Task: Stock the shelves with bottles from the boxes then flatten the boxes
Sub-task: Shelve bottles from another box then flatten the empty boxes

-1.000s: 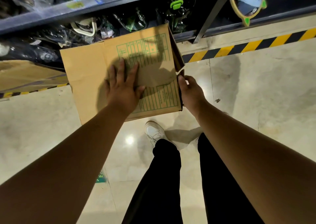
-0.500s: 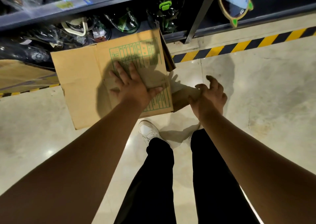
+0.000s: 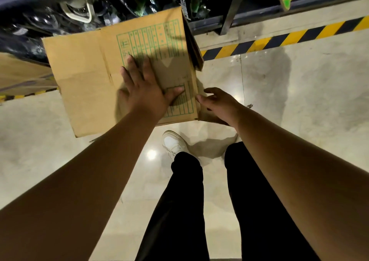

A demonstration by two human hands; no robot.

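the brown green-printed cardboard box [image 3: 83, 77] is pressed flat by the outspread left grip [image 3: 145, 95]; its side flap is judged next for the empty, slack-fingered right grip [image 3: 219, 103].

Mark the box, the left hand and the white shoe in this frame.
box [image 3: 83, 71]: head view, on its plain left panel.
left hand [image 3: 147, 97]: head view, on the back of the hand.
shoe [image 3: 173, 143]: head view, on the white toe.
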